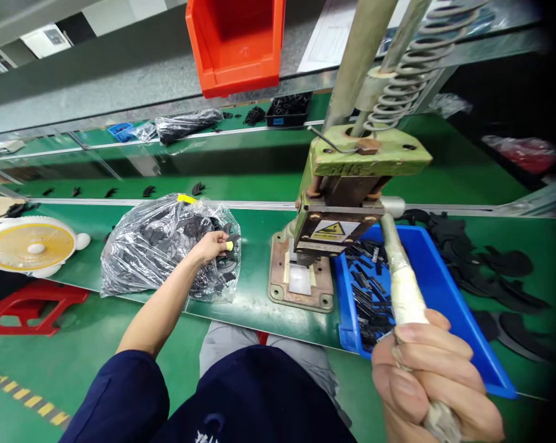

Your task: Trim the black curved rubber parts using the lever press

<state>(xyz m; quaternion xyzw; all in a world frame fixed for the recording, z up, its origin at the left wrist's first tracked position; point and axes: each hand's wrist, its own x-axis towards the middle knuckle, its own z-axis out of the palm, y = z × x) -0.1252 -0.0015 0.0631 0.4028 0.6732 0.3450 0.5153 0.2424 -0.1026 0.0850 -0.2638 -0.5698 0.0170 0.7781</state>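
Observation:
My left hand (210, 247) is over the open side of a clear plastic bag (121, 271) full of black curved parts. Its fingers pinch a small black part (233, 237), and a yellow cover shows at one fingertip. My right hand (432, 375) is wrapped around the tape-wrapped lever handle (406, 289) of a green hand press (370, 157). Below the press head, which bears a yellow warning label (332, 229), a metal plate (299, 280) lies on the rusty base (321, 284). No part can be made out on that plate.
Beside the press stands a blue bin (467, 332) holding small black pieces. Black curved parts (462, 246) are piled to its right. A white fan (33, 246) and a red stool (29, 304) are at left. An orange bin (238, 80) sits on the shelf above.

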